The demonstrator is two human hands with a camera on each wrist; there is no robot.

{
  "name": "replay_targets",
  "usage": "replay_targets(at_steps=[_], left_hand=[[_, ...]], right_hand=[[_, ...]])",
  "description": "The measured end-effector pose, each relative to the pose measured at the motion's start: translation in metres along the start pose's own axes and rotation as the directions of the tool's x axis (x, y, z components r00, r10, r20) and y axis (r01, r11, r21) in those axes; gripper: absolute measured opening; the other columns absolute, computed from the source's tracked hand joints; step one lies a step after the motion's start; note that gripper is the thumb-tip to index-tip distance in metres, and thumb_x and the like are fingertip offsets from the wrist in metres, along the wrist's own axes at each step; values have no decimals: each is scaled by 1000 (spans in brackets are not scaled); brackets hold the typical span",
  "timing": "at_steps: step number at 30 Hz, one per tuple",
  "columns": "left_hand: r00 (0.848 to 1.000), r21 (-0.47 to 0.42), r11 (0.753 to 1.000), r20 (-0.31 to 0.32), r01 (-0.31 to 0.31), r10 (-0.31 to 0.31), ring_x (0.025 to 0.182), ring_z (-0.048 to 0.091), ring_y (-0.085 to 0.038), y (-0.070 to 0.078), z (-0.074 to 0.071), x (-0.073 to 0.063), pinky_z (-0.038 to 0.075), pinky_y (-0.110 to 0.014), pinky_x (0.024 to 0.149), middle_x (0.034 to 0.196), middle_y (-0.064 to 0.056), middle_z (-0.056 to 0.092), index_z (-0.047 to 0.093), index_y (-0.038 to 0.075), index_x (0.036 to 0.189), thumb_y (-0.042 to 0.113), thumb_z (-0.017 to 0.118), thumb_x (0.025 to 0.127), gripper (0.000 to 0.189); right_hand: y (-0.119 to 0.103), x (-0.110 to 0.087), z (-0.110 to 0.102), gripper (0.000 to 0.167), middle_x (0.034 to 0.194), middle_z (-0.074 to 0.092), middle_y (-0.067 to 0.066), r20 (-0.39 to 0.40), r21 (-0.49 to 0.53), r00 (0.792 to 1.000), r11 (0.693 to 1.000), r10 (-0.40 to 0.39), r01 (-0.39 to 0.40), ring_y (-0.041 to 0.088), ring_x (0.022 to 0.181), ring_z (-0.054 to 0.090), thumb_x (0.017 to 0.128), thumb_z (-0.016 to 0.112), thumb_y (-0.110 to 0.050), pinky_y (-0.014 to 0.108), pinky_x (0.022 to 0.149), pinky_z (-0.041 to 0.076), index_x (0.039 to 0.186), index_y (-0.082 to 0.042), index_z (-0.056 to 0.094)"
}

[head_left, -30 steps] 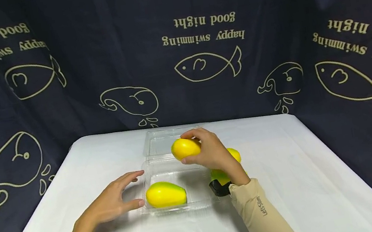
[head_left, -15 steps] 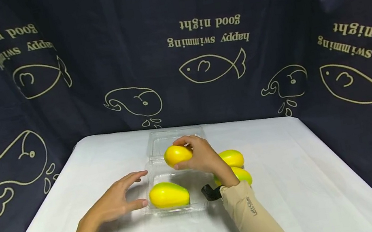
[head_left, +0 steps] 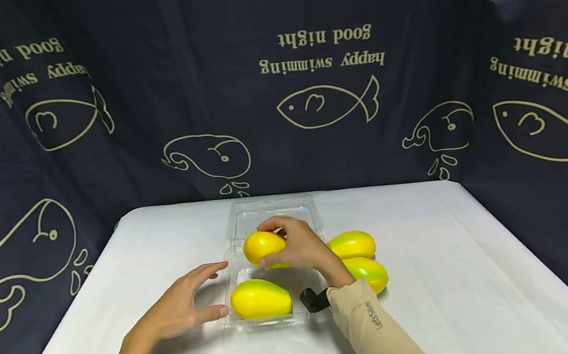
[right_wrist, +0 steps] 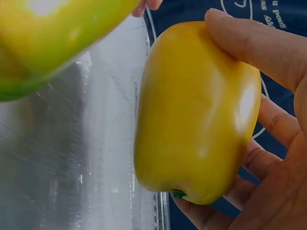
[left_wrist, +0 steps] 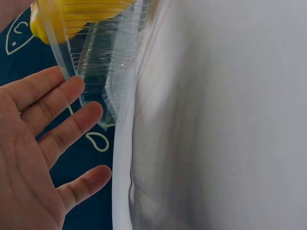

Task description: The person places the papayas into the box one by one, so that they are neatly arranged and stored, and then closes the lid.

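Note:
My right hand grips a yellow papaya between thumb and fingers, over the rear of a clear plastic clamshell box. Seen from the right wrist, the held papaya has a small green stem tip. A second yellow-green papaya lies in the front of the box. At the box's left wall is my left hand, thumb and fingers spread and holding nothing. From the left wrist its fingertips come close to the clear wall; I cannot tell whether they touch it.
To the right of the box, two more papayas lie on the white table, partly behind the right arm. The box's open lid lies flat toward the back. A dark printed curtain hangs behind the table.
My right hand has carried the papaya left and lower, over the box. The papayas on the right show more from behind the arm. My left hand has stayed about the same.

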State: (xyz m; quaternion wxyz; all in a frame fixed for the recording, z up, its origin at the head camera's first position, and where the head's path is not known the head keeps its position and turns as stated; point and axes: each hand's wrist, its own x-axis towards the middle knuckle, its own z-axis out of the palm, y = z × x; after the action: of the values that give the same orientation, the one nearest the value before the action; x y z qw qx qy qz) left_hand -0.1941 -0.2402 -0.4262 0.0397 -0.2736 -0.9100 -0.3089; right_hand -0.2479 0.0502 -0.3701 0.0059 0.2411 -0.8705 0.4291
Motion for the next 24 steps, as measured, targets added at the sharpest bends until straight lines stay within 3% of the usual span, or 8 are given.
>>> replay_targets(at_steps=[13, 24], left_hand=[[1000, 2, 1000, 3, 3, -3, 127, 57, -22, 0, 1, -2, 47, -56, 103, 148, 6, 52, 46, 23, 150, 52, 77, 83, 79], [1000, -6, 1000, 5, 11, -11, 127, 57, -19, -1, 1, 0, 48, -54, 102, 148, 9, 51, 46, 27, 150, 57, 76, 82, 80]], right_hand=[[3, 2, 14, 61, 121, 68, -6, 69, 2, 997, 999, 36, -36, 20, 99, 63, 69, 93, -28, 32, 83, 53, 124, -23, 69], [2, 4, 21, 60, 122, 68, -3, 100, 10, 993, 998, 68, -69, 18, 97, 64, 69, 93, -29, 29, 82, 54, 124, -20, 69]])
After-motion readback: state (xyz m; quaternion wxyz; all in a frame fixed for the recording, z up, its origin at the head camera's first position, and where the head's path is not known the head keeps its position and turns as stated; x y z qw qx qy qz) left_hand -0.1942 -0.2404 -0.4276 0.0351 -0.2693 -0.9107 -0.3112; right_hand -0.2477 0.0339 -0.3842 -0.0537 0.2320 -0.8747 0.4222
